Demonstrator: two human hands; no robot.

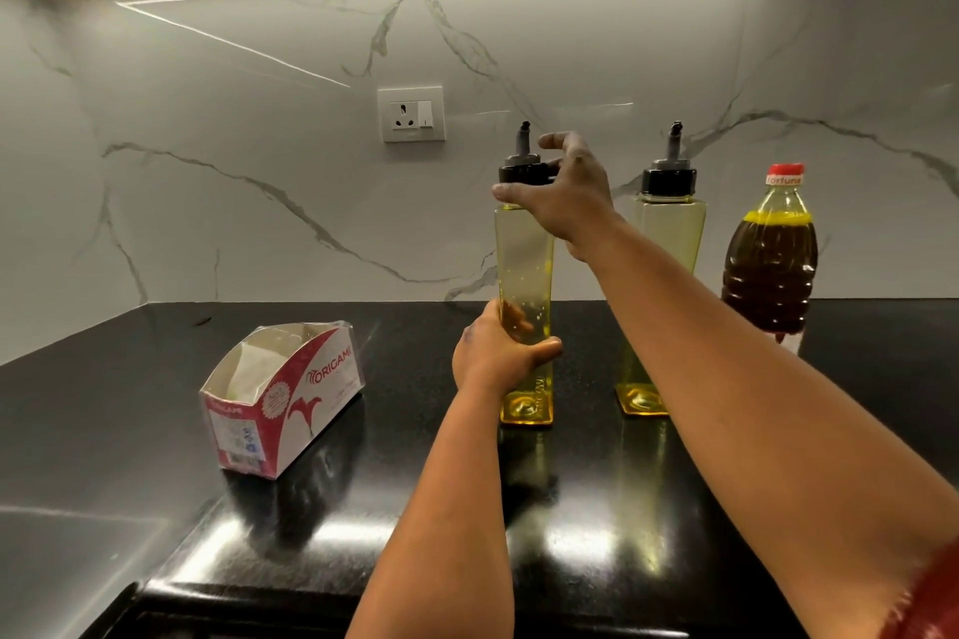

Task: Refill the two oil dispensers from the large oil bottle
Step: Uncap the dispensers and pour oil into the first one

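Head view shows a glossy black stone countertop (571, 534) against a white marble-veined backsplash (259, 68). Two tall, square, yellow-tinted clear plastic oil dispensers stand on it, each with a black screw cap and grey pour spout. The nearer dispenser (525, 285) stands near the middle of the counter, and the left hand (498, 353) wraps its fingers round the lower body to steady it. The right hand (565, 192) is at the black cap (521, 173), thumb across the front just under the cap and the other fingers curved round the far side; whether they already pinch the cap firmly I cannot tell, though they look closed on it for unscrewing. The second dispenser (669, 244) stands just to the right, partly behind the right forearm, its cap on and untouched. Farther right, the large clear plastic oil bottle (770, 270), full of dark amber oil almost to its neck, stands upright with its red cap on. A red-and-white cardboard tissue box (283, 394) sits well apart to the left.

Both dispensers hold only a thin film of oil at the bottom, so I judge the task barely begun: opening the first dispenser is the step in hand. Opening the bottle, pouring into both and recapping all remain.
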